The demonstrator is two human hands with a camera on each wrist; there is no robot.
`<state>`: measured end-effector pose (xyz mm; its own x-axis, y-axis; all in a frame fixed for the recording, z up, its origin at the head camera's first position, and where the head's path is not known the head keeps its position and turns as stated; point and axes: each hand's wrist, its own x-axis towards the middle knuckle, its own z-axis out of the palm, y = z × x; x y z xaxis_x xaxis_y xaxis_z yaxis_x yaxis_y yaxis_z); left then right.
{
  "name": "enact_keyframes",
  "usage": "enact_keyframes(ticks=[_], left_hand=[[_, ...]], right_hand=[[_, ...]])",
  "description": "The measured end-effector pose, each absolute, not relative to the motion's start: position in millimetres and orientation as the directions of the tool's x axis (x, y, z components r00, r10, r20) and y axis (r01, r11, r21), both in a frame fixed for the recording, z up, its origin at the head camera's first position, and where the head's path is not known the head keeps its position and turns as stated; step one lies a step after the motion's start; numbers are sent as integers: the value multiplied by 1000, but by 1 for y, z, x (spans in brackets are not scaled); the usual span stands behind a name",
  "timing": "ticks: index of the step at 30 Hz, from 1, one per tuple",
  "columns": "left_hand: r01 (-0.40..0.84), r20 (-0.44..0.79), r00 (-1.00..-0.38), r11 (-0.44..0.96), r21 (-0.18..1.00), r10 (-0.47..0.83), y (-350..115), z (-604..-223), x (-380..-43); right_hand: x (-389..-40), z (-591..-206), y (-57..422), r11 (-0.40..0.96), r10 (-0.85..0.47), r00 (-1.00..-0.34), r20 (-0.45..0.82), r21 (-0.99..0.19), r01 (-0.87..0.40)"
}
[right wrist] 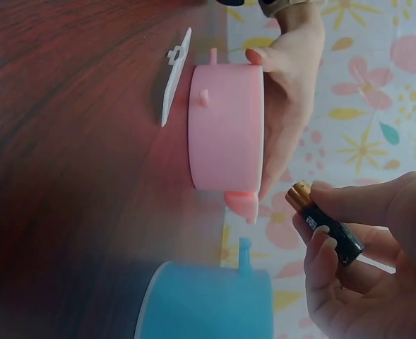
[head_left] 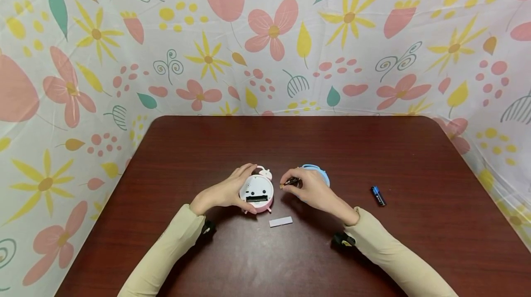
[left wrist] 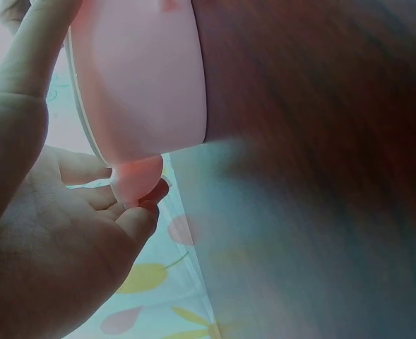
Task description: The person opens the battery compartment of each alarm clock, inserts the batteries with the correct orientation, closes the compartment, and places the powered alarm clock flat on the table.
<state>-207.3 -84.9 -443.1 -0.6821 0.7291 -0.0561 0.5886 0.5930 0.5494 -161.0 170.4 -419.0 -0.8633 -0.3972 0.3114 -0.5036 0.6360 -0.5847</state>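
Observation:
A pink alarm clock (head_left: pixel 259 183) lies face down, its white back turned up and the dark battery compartment (head_left: pixel 257 198) uncovered. My left hand (head_left: pixel 226 192) grips it from the left, thumb near the feet and fingers by the bells. In the left wrist view its pink side (left wrist: pixel 140 78) fills the top. To the right, my right hand (head_left: pixel 311 188) pinches a black battery with a copper-coloured end (right wrist: pixel 328 224) between thumb and fingers, held in the air apart from the clock. Partly hidden behind that hand is a blue alarm clock (head_left: pixel 318 172).
A white battery cover (head_left: pixel 280 222) lies on the table just in front of the pink clock. Farther right rests another battery, black and blue (head_left: pixel 378 195). The brown table (head_left: pixel 290 140) ends at a flower-patterned cloth (head_left: pixel 265 71) behind.

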Motion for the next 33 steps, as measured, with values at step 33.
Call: enact_keyframes(ticks=[33], left_hand=[[586,-55,-684,593,553,727,-85,-444,-207]], right_hand=[[-155,-425,149,503,-522,-804,285,-659,-560]])
